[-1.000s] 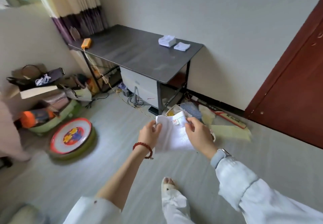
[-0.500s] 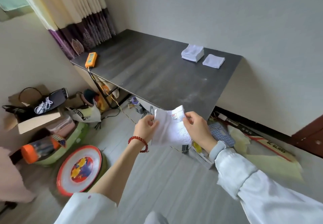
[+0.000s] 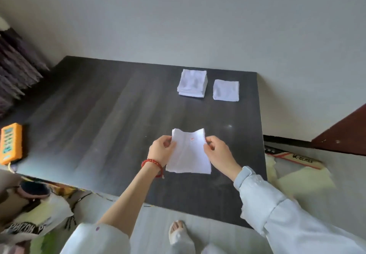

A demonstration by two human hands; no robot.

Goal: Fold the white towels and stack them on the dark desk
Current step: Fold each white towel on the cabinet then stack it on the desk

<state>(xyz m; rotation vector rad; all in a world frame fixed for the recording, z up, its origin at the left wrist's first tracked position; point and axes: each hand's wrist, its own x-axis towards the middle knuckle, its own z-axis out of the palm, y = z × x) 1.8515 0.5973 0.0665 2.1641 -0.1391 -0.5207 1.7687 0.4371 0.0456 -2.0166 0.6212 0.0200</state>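
Note:
I hold a white towel (image 3: 188, 154) over the near right part of the dark desk (image 3: 111, 119). My left hand (image 3: 160, 150) pinches its upper left edge and my right hand (image 3: 216, 152) pinches its upper right edge; the cloth hangs down between them with a small red tag near the top. At the back of the desk lies a stack of folded white towels (image 3: 192, 82). A single folded white towel (image 3: 226, 90) lies flat just right of that stack.
An orange device (image 3: 10, 143) with a cord lies at the desk's left edge. A dark curtain (image 3: 15, 71) hangs at the far left. Bags and clutter (image 3: 33, 210) fill the floor at lower left; a flat box (image 3: 293, 157) lies on the floor at right.
I have walked up to the desk, so it now fills the view. Both hands have carried the towel forward from over the floor to above the desk top.

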